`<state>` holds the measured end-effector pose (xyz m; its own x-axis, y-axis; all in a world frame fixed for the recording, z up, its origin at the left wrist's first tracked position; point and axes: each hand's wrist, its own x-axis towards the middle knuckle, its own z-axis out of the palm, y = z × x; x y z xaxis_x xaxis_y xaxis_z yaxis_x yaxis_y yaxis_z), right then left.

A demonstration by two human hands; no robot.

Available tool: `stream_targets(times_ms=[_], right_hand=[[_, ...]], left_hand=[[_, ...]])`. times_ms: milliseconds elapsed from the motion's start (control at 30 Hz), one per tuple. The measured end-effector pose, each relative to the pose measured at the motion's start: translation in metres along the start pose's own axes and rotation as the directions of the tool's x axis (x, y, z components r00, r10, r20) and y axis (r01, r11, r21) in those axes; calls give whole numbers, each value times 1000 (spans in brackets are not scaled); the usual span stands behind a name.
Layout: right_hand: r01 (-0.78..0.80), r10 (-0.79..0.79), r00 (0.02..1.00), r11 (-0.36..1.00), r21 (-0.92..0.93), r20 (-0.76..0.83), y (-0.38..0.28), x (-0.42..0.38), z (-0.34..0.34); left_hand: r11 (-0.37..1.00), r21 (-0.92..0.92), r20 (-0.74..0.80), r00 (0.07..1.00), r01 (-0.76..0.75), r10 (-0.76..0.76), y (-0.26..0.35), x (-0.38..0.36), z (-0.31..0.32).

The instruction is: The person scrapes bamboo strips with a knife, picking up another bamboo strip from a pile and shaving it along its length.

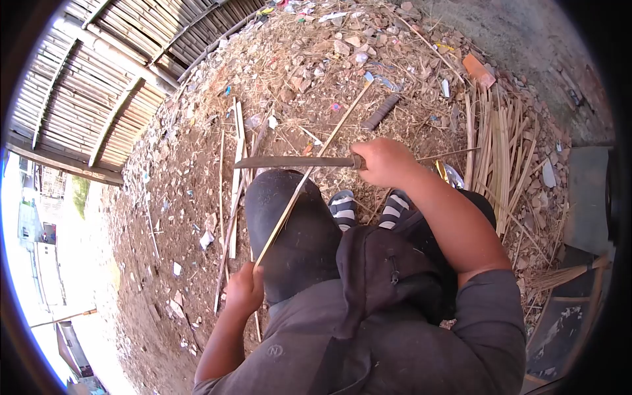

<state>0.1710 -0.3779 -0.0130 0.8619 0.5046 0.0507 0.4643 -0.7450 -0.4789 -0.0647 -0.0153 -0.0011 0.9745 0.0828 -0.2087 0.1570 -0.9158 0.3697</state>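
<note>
My right hand (385, 162) is closed around the handle of a machete (289, 162), its long dark blade pointing left above my knee. Down at the left, my left hand (244, 289) grips the near end of a thin bamboo strip (282, 220). The strip slants up and away across my thigh, its far end over the littered ground. In this view the blade crosses the strip at about its middle. My fingers hide the strip's near end and most of the machete's handle.
A pile of split bamboo strips (498, 151) lies at the right, with a brick (478, 70) just beyond it. More strips (237, 178) lie left of my knee. A ridged dark piece (381, 112) rests ahead. A bamboo fence (99, 85) stands at the upper left, a broom (569, 273) at the right.
</note>
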Motion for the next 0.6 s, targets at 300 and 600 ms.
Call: stream_targets(times_ms=[300,600], right_hand=[[40,-29,994,993,-110,105,-27,-2,-2],[-1,0,999,1000,5,42,-19,3,-1]], left_hand=[[994,105,29,999,23,-26,7,-2,-9],[995,92,-15,1000,26,-25,7,0,-3]])
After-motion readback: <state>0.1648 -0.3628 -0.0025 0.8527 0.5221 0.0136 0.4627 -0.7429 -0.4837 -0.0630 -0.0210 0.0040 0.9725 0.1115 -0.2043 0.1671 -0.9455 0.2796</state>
